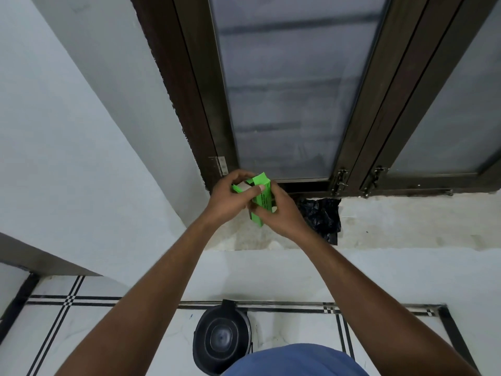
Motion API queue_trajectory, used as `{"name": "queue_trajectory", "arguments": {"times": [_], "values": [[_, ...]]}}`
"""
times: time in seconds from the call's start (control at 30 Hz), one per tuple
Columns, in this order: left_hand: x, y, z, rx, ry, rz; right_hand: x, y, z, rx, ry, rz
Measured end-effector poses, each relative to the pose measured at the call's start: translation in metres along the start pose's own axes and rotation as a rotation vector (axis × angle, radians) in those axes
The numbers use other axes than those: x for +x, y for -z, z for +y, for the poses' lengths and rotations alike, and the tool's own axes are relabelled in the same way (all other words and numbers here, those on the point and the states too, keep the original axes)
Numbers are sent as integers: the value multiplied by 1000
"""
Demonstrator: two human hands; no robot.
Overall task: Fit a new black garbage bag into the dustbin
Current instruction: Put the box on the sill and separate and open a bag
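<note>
Both hands hold a bright green box (261, 198) with black print above the window sill. My left hand (229, 198) grips its upper end, the thumb pressed on an open flap where a pale roll end shows. My right hand (280, 213) clasps the lower part of the box from the right. A crumpled black garbage bag (321, 215) lies on the sill just right of my hands. The black dustbin (221, 340) stands open on the floor below, between my forearms, with no bag in it.
A dark wooden window frame (189, 104) with frosted glass panes rises behind the sill (406, 226). Metal latches (343, 180) sit at the frame's bottom. White walls stand at the left. The floor (95, 335) is white tile with black stripes.
</note>
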State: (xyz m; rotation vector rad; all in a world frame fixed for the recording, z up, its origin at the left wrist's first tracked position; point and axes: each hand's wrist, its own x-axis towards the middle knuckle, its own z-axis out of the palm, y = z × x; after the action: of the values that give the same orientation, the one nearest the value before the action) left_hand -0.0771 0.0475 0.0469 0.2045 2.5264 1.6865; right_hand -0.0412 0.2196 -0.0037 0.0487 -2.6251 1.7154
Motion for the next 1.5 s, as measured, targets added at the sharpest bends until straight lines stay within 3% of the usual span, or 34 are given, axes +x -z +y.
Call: {"name": "queue_trajectory", "arguments": {"times": [0.13,0.27,0.33,0.47,0.53,0.73,0.83,0.97,1.27,1.4,1.5], "values": [[6,10,5,-51,99,-150,-8,15,-10,200,-127,-125],[9,23,17,-69,131,-308,-12,21,-11,318,-147,-138],[8,23,23,-107,143,-273,-12,19,-6,308,-113,-65],[1,12,28,-62,226,-26,-15,16,-6,146,-47,149],[-2,5,24,-132,238,-51,-16,15,-6,77,-42,194],[-8,-4,13,-122,107,-113,-14,10,-7,170,28,82],[-13,-4,14,-222,141,-114,-12,10,-8,231,44,113],[-21,-1,19,-213,158,-142,-14,9,-18,348,-11,148],[-30,2,4,-251,158,-169,-20,12,-30,587,-224,40],[-40,-7,-7,147,-42,-143,-19,13,-32,574,-239,114],[-43,-12,-8,232,-198,-38,-20,10,-30,569,-214,177]]}}
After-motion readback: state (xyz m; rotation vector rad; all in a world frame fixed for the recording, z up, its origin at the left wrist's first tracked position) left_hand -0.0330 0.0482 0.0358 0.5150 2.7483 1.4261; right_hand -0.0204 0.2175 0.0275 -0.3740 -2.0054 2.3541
